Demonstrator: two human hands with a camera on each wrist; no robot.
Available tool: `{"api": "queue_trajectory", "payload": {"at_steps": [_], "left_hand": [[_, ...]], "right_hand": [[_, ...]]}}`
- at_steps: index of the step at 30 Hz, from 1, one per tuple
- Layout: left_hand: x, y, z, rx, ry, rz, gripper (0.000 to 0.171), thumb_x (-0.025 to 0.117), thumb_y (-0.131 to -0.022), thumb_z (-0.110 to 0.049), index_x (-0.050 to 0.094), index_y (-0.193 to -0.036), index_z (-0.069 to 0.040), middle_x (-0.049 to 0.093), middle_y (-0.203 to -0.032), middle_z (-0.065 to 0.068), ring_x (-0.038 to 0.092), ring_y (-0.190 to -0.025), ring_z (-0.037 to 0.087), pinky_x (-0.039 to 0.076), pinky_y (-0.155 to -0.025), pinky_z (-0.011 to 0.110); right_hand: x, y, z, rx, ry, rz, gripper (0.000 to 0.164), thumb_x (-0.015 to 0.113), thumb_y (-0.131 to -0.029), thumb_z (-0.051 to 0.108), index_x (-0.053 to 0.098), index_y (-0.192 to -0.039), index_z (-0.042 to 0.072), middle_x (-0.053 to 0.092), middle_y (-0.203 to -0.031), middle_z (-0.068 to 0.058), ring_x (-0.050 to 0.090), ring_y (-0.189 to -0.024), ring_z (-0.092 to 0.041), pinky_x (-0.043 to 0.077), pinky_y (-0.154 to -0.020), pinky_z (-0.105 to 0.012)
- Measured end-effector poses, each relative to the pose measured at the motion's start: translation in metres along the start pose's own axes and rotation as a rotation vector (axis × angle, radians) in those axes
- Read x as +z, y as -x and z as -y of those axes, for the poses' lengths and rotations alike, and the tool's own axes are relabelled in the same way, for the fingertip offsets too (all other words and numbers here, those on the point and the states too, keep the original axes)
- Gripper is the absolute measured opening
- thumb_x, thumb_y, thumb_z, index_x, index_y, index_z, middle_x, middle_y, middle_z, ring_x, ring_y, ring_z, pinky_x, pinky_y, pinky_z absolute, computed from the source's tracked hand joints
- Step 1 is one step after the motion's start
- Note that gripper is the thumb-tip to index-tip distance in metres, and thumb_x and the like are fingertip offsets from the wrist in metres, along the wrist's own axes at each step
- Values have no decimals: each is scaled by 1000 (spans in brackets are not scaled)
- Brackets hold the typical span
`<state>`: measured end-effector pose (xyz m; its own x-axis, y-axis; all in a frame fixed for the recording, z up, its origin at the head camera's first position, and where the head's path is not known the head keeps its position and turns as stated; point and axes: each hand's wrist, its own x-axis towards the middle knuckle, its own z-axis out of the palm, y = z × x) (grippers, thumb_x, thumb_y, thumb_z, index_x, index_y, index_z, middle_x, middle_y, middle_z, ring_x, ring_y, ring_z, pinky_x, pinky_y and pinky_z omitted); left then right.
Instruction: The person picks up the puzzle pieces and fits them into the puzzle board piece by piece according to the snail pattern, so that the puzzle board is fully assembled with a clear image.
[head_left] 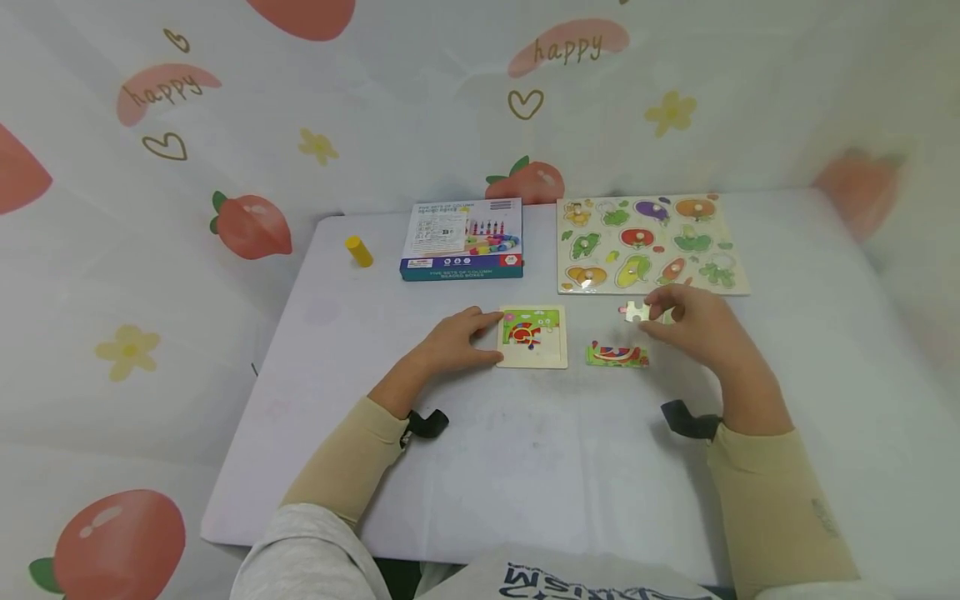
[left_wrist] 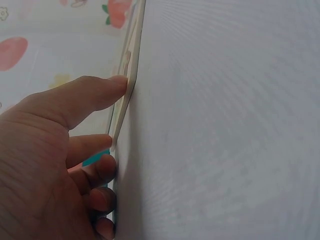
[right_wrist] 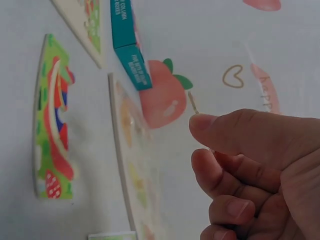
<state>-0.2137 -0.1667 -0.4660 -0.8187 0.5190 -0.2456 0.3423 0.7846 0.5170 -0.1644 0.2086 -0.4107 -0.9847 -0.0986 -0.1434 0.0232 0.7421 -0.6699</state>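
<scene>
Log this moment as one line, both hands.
left hand: touches puzzle tray edge | right hand: pinches puzzle piece | loose puzzle section: lies right of tray

1. Counted one puzzle tray.
2. Found one picture strip, at least one loose piece right of the tray.
3. Noted one box behind-left of the tray, one yellow cylinder farther left.
4. Saw one board behind-right, bearing eleven large vegetable shapes.

Location: indoor tabletop play area, exact room type indeterminable; indicators: white backdrop printed with red fruit, yellow flowers and gold "happy" lettering; white rounded-corner table; cream rectangular vegetable puzzle board; white-and-teal rectangular bead-set carton.
</scene>
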Motion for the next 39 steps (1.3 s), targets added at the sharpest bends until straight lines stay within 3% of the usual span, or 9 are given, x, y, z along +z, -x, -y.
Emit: {"api": "queue_trajectory", "payload": {"at_steps": [6, 20, 33, 39], "left_hand": [[2, 1, 2, 4, 3, -8, 76, 78, -89, -43, 47, -156, -22, 48, -99, 4, 47, -91, 18, 36, -73, 35], [5, 1, 4, -4, -2, 4, 76, 77, -90, -45, 46, -157, -23, 49, -101, 3, 47, -94, 18, 37, -75, 35], [2, 1, 2, 9, 3, -3, 76, 77, -90, -44, 47, -156, -22, 48, -101, 3, 47, -93, 18, 36, -74, 35], [1, 0, 2, 24, -9, -11, 75, 77, -90, -43, 48, -156, -21, 48, -100, 3, 46, -92, 18, 36, -73, 35]], "right_hand": [[-2, -4, 21, -31, 9, -25, 34, 78, -91, 22, 66, -118, 4, 65, -103, -8, 46, -98, -29, 41, -76, -42], [12, -27, 56, -122, -43, 31, 35, 80, -89, 21, 68, -117, 3, 66, -99, -7, 48, -87, -27, 38, -71, -36], [45, -50, 63, -102, -141, 186, 31, 82, -88, 14, 68, -114, 5, 65, -99, -10, 54, -89, -27, 46, -76, -36], [59, -55, 65, -94, -119, 249, 31, 83, -87, 16, 70, -112, 5, 65, -94, -8, 55, -87, -25, 46, -76, -36]]}}
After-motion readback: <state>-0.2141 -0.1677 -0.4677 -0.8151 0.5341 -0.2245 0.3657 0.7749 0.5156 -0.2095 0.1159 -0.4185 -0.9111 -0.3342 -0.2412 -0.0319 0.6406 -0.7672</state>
